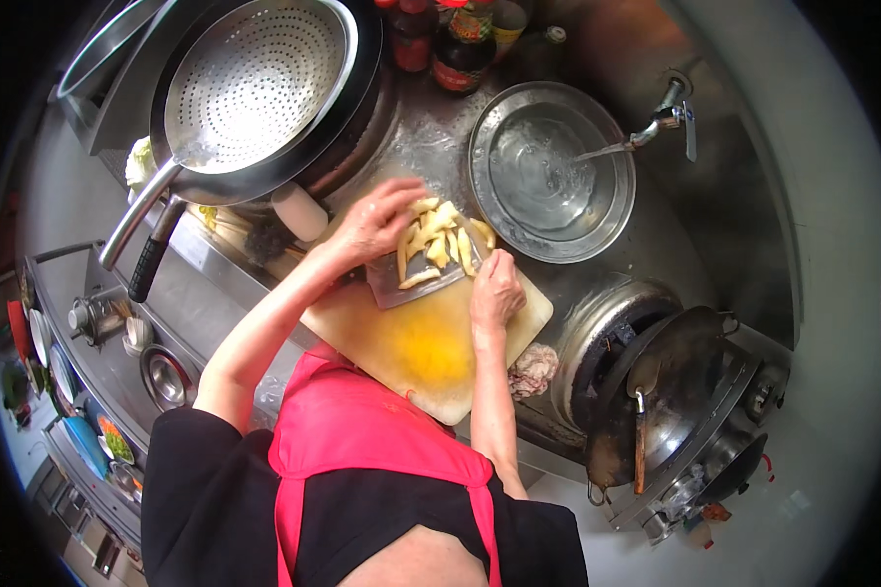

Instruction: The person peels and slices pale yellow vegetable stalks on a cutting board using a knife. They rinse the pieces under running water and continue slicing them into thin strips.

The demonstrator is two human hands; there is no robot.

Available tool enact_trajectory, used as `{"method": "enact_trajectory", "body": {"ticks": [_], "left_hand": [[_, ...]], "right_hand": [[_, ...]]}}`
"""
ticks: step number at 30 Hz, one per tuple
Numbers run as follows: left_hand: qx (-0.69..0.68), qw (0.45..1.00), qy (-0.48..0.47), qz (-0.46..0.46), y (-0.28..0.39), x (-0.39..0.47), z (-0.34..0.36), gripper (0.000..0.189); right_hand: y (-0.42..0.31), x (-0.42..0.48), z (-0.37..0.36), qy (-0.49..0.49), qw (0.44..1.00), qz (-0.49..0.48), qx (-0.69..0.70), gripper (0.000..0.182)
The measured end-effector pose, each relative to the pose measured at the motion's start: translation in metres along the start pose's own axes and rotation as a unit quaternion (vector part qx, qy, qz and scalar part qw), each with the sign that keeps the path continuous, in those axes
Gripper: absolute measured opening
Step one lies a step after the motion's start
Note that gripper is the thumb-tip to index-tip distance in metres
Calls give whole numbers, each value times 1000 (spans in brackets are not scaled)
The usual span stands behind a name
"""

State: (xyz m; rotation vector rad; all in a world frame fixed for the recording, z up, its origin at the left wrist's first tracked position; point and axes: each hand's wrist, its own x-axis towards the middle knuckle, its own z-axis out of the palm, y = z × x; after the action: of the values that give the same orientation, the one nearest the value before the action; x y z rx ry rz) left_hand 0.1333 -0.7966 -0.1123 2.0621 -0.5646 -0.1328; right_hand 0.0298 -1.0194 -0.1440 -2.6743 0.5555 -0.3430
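Pale yellow strips of food [440,233] lie in a heap on the broad flat blade of a cleaver [400,292]. My right hand [498,292] is closed at the blade's right side, around the handle, which the fist hides. On the heap's left edge is my left hand [379,219], its fingers spread and slightly blurred; I see nothing held in it. Beneath the blade, a cutting board [382,334] with a yellow-stained middle lies at a slant before me. Beyond the heap, a metal basin [482,158] holds water, and a tap [653,132] runs into it.
A perforated strainer [260,88] rests over a dark wok [227,192] at upper left, handles jutting toward me. Sauce bottles [464,62] stand at the back. To the right are a crumpled cloth [534,370], a burner ring [584,345] and another wok [617,411]. A white cylinder [299,211] lies left.
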Motion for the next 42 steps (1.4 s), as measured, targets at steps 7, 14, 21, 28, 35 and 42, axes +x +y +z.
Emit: {"method": "enact_trajectory", "body": {"ticks": [7, 14, 21, 28, 35, 42], "left_hand": [[81, 996, 13, 22, -15, -15, -7, 36], [127, 992, 7, -1, -14, -6, 10, 36], [134, 985, 107, 18, -33, -11, -11, 33], [214, 976, -27, 40, -38, 22, -11, 32], [226, 974, 22, 14, -39, -4, -9, 33], [223, 975, 16, -1, 11, -66, -26, 36]], "right_hand": [[-25, 15, 0, -72, 995, 63, -36, 35], [-31, 9, 27, 35, 988, 111, 102, 27], [-41, 12, 34, 55, 988, 91, 115, 21], [-67, 3, 36, 16, 984, 61, 164, 17], [-31, -18, 5, -74, 977, -107, 168, 13], [-16, -38, -20, -131, 981, -50, 135, 19]]}}
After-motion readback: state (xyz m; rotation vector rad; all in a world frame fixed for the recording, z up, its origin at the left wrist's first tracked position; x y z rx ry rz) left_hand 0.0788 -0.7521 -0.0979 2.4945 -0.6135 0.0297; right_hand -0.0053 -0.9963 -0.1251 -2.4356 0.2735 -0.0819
